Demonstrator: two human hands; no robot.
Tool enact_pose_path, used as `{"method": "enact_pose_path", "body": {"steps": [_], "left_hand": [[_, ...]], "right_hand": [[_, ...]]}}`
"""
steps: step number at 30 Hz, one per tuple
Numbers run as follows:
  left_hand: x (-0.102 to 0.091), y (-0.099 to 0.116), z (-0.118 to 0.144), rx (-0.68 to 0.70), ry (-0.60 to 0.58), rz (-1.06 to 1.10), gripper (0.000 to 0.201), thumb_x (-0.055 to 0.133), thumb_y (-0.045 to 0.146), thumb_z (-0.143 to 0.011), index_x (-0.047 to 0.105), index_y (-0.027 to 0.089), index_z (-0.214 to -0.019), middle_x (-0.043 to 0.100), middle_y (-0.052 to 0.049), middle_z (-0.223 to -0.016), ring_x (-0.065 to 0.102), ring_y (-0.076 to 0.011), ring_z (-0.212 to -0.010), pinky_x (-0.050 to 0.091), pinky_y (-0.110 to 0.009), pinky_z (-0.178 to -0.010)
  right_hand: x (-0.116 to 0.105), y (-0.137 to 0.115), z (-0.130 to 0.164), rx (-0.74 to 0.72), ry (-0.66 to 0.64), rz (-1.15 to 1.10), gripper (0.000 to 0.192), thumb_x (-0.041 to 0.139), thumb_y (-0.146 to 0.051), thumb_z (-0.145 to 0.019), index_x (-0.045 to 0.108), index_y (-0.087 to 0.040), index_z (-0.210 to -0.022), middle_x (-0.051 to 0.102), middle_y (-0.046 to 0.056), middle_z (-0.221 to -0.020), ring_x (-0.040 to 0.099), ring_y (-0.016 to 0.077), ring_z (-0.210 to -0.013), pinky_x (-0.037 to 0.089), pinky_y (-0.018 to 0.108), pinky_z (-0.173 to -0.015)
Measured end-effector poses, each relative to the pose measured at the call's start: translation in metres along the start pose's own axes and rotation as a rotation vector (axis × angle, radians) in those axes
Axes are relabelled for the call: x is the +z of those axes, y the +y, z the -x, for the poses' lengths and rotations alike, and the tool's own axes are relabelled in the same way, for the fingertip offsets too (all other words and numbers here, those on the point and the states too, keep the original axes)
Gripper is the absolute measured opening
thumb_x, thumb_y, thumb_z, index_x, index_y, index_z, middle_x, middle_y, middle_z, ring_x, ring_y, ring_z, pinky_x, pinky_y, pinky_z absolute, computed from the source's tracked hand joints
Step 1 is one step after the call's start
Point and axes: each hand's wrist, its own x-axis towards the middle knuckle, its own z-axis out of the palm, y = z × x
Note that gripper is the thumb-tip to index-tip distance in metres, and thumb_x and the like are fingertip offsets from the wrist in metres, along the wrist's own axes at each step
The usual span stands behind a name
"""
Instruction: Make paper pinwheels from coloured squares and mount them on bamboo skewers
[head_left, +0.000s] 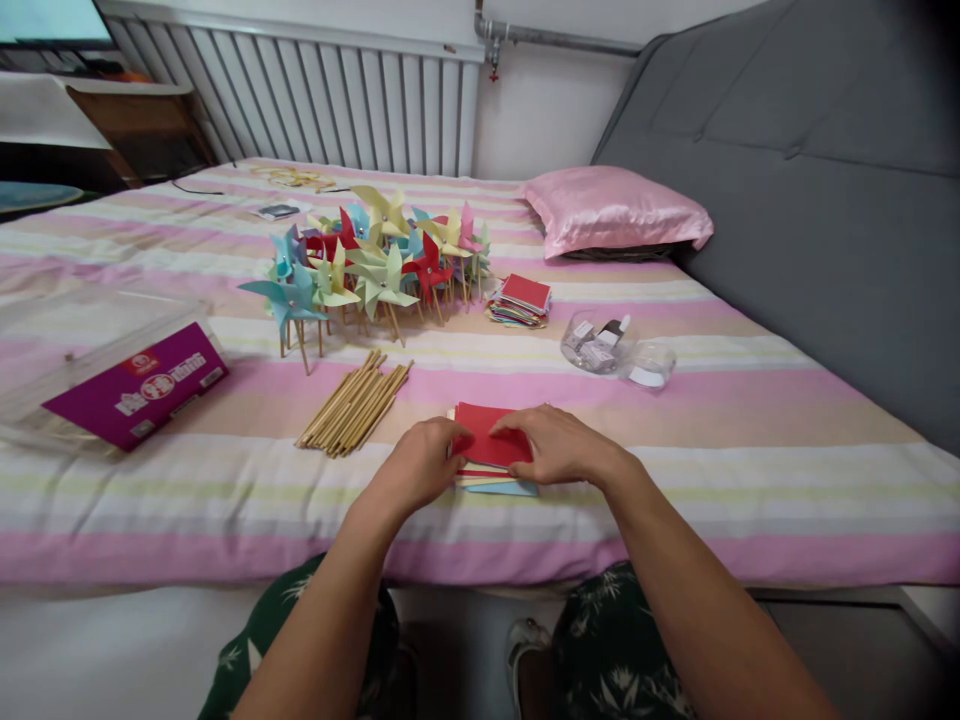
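Note:
A red paper square (487, 438) lies on top of a small stack of coloured paper (501, 486) near the front edge of the striped bed. My left hand (420, 462) pinches the red sheet's left edge. My right hand (551, 442) rests on its right side, fingers pressing the sheet down. A bundle of wooden sticks (354, 404) lies just left of my left hand. Behind it stands a cluster of finished paper pinwheels (375, 265) in blue, green, yellow, red and pink.
A second stack of coloured paper (519, 300) sits beyond the pinwheels. A clear plastic container (615, 350) with small parts lies to the right. A purple package (139, 385) in a clear box lies at the left. A pink pillow (611, 210) rests by the grey headboard.

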Motion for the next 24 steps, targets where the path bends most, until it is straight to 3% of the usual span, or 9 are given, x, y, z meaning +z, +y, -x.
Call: {"method": "enact_pose_path", "body": {"steps": [11,24], "left_hand": [[-0.0018,0.0042,0.0001,-0.039,-0.001,-0.009,0.026,0.055,0.012,-0.074,0.070,0.015,-0.095,0.071,-0.011,-0.096,0.064,-0.0226,-0.088,0.046,-0.031,-0.081],[0.0000,0.0038,-0.0013,-0.034,-0.011,-0.034,0.028,0.054,0.013,-0.076,0.070,0.010,-0.099,0.070,-0.014,-0.099,0.064,-0.0251,-0.091,0.046,-0.033,-0.081]], "right_hand": [[0.0037,-0.0029,-0.0055,0.055,0.069,0.046,0.047,0.064,-0.058,-0.067,0.066,-0.022,-0.098,0.071,0.004,-0.089,0.063,0.0226,-0.079,0.038,0.028,-0.063],[0.0005,-0.0060,-0.0040,0.072,0.075,0.012,0.044,0.061,-0.059,-0.069,0.067,-0.022,-0.090,0.070,0.003,-0.082,0.062,0.0205,-0.072,0.036,0.026,-0.060]]}}
